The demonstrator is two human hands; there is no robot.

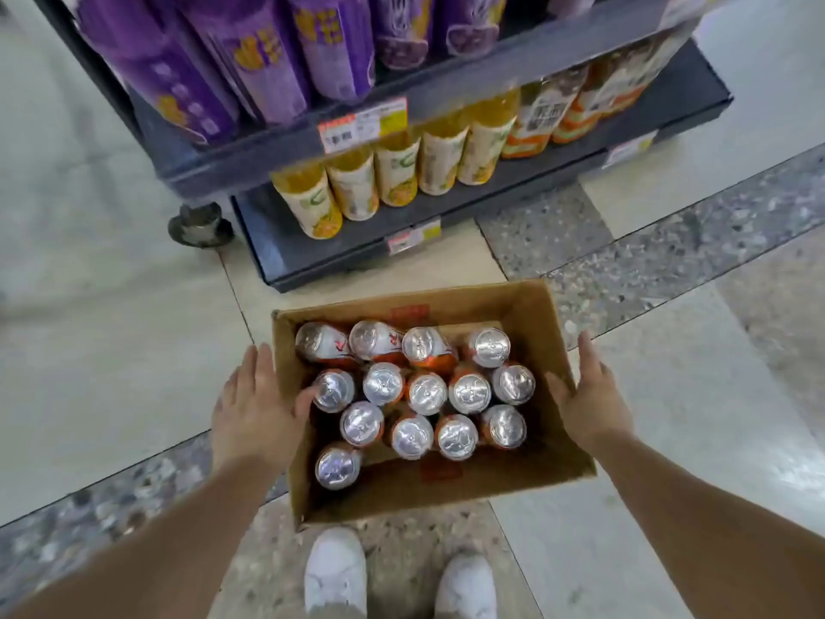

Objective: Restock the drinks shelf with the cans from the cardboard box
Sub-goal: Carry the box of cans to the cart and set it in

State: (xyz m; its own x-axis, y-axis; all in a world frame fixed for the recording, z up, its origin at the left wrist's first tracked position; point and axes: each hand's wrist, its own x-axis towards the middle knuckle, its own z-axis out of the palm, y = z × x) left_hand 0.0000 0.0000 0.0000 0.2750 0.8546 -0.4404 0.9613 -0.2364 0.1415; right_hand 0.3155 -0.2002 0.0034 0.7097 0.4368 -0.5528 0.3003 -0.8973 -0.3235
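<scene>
I see an open cardboard box low over the tiled floor, just near of the drinks shelf; I cannot tell whether it rests on the floor or hangs just above it. Inside stand silver-topped orange cans, most upright, three along the far row tipped over and leaning. My left hand lies flat against the box's left wall with fingers spread and the thumb hooked inside beside a can; that grip is apart, clamped on nothing. My right hand presses the right wall the same way, fingers apart. Far of the box, the bottom shelf holds yellow juice bottles; purple packs fill the shelf above. My white shoes stand just near of the box.

I judge the risk to be the loose cans: a tilt or a sagging cardboard wall could roll them out onto the floor.
</scene>
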